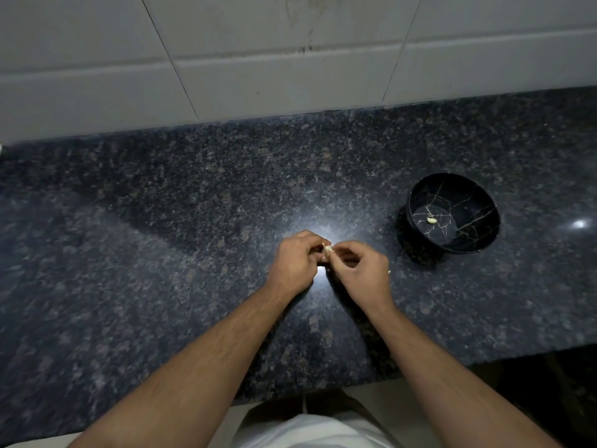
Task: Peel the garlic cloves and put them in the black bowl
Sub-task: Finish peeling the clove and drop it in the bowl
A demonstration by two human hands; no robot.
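While both hands, left [294, 264] and right [361, 273], pinch one clove [328, 249] above the counter [161, 221], one peeled clove [431, 220] lies in the bowl [484, 202], well right.

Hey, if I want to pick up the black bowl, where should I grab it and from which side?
Probably the near-left rim of the bowl, reached with the right hand, the closer one. The bowl sits upright and open to the right of both hands, with a flared wall and no handle, so thumb inside, fingers outside should pinch well. Stay clear of the peeled clove on its floor.
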